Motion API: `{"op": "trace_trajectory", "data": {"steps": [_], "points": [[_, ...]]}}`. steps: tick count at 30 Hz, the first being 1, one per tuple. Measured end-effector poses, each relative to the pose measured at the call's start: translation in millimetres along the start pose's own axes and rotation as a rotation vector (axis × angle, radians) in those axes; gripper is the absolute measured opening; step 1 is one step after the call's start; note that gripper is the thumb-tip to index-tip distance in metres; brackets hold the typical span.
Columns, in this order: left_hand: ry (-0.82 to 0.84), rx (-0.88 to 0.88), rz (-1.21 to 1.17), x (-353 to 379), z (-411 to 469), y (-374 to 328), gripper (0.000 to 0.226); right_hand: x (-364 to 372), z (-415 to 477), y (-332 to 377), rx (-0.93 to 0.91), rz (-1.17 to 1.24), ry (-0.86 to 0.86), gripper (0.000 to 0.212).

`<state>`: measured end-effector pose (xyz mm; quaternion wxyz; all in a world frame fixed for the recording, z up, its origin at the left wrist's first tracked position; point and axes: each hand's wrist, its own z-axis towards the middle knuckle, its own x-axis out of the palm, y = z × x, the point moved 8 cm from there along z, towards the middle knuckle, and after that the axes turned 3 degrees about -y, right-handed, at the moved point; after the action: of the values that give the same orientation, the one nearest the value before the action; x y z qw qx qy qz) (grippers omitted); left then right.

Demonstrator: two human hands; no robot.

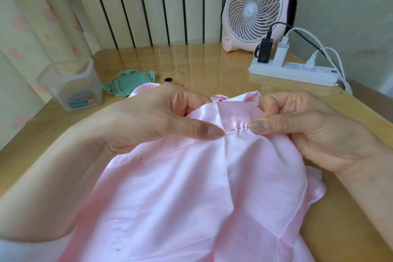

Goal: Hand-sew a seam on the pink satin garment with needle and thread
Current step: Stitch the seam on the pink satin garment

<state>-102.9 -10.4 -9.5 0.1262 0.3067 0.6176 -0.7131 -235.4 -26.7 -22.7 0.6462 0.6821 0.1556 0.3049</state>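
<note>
1. Pink satin garment (180,187) is lying bunched on the wooden table (212,64), trailing toward you, with its seam fold raised between your hands.
2. Your left hand (153,119) is gripping the fold, thumb pressing on top and fingers curling behind.
3. Your right hand (308,130) is pinching the rear of the needle (239,128), which is running through several small puckers.
4. Judging progress: you are working mid-stitch, with the needle not yet drawn through. The thread and any finished stitching are proving too fine to make out.
5. Clear plastic tub (51,85) is standing open at far left, holding a dark round item (79,97) and something green. Its green lid (129,84) is lying just beside it.
</note>
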Motion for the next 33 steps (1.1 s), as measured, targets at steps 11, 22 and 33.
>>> {"op": "trace_trajectory", "data": {"steps": [11,22,33], "points": [[0.045,0.028,-0.026,8.5,-0.9,-8.1,0.037,-4.9,-1.8,2.7,-0.025,-0.049,-0.03,0.027],[0.053,0.016,0.001,8.2,0.1,-3.9,0.037,-1.6,-3.6,3.9,-0.01,-0.068,0.006,0.023],[0.022,0.027,0.034,7.6,0.4,-5.6,0.041,-4.4,-4.4,3.0,0.001,-0.114,0.017,0.023]]}}
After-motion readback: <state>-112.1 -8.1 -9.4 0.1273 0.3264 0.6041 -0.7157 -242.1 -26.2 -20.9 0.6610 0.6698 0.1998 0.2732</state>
